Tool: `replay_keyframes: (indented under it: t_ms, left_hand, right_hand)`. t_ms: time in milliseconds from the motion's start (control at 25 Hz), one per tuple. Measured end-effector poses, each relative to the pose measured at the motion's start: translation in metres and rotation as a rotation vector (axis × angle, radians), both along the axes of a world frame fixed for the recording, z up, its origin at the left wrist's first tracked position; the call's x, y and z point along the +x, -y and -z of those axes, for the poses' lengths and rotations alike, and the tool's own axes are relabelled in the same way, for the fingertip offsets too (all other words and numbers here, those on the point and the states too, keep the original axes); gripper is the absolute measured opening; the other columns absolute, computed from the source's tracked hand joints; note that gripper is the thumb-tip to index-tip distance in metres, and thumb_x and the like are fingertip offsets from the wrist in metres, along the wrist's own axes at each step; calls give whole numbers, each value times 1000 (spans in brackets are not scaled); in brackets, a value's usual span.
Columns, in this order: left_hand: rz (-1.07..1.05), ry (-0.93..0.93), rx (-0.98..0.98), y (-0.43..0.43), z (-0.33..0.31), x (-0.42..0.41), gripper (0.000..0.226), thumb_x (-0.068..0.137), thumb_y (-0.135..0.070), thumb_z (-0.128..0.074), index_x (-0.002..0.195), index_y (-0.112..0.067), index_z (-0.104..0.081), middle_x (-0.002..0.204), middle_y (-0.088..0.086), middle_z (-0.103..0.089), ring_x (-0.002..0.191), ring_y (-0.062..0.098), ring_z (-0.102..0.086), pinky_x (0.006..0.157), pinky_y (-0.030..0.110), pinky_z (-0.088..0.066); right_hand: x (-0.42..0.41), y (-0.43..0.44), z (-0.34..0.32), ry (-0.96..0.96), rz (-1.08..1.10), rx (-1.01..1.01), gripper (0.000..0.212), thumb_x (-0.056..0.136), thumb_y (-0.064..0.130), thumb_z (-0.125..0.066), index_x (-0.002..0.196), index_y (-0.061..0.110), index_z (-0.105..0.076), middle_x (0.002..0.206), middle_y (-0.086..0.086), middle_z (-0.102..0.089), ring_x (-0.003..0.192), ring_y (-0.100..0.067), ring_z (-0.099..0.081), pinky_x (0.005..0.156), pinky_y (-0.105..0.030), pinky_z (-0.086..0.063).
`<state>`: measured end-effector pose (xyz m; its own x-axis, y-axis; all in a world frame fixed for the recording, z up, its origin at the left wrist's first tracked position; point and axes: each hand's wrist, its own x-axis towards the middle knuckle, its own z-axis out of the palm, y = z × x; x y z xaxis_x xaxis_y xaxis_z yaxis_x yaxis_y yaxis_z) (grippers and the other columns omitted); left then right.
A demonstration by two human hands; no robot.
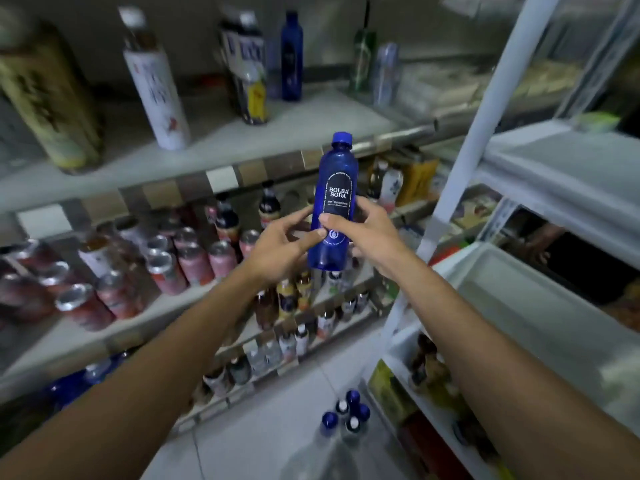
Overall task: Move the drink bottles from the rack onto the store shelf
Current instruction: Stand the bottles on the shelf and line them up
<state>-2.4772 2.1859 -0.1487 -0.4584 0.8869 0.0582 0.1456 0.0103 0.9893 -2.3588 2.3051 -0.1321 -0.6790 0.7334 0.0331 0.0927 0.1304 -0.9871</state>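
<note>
While the transfer step is seemingly running, the blue Bolsa Soda bottle (334, 202) is hanging upright in mid-air, left hand (280, 249) pinching its lower side, right hand (370, 237) curling round its label. Next move is probably calling for a lift onto the top shelf (214, 142), beside the matching bottle (292, 53).

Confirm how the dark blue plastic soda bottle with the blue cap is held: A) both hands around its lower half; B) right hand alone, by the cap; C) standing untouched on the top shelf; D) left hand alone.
A: the left hand and the right hand both grip the lower half of the dark blue plastic soda bottle, which is upright in mid-air.
</note>
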Motion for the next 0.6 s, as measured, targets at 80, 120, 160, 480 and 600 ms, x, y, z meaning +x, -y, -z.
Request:
replay_keyframes:
  t_ms: [80,120,160,480,600]
  left_hand:
    - [22,-218,27,4,-40,-19,51,89,-28,-62,138,-22,-49,122,0,-66,100,12,-64,83,38,-52]
    - [22,-315,31,6,-57,-29,51,88,-30,-60,137,-24,-48,122,-3,-66,101,10,-64,86,36,-52]
    - [22,-398,46,8,-73,-41,51,90,-27,-59,138,-24,-46,123,-2,-66,102,9,-64,90,35,-51]
    - [-5,-994,-73,16,-140,-99,54,98,-29,-48,148,-26,-29,136,1,-51,110,13,-53,92,28,-42]
    - [-3,-1105,-85,9,-141,-114,56,98,-26,-49,149,-23,-26,144,3,-45,123,14,-47,100,32,-39]
  right_hand:
    - [-17,-3,-40,-31,-7,46,34,76,23,-83,106,21,-67,96,1,-74,85,-11,-73,80,-37,-60]
    - [-26,-3,-57,-43,2,64,29,76,22,-83,101,20,-69,97,-1,-75,88,-16,-73,84,-43,-59]
    - [-36,-1,-76,-55,10,84,24,76,21,-83,95,20,-70,96,-3,-76,89,-20,-73,86,-47,-58]
    - [-88,-1,-153,-104,52,260,31,76,25,-83,100,25,-63,100,3,-72,90,-15,-71,85,-38,-59]
    - [-103,-14,-155,-80,39,294,35,78,28,-81,107,28,-62,99,9,-71,90,-10,-70,86,-35,-58]
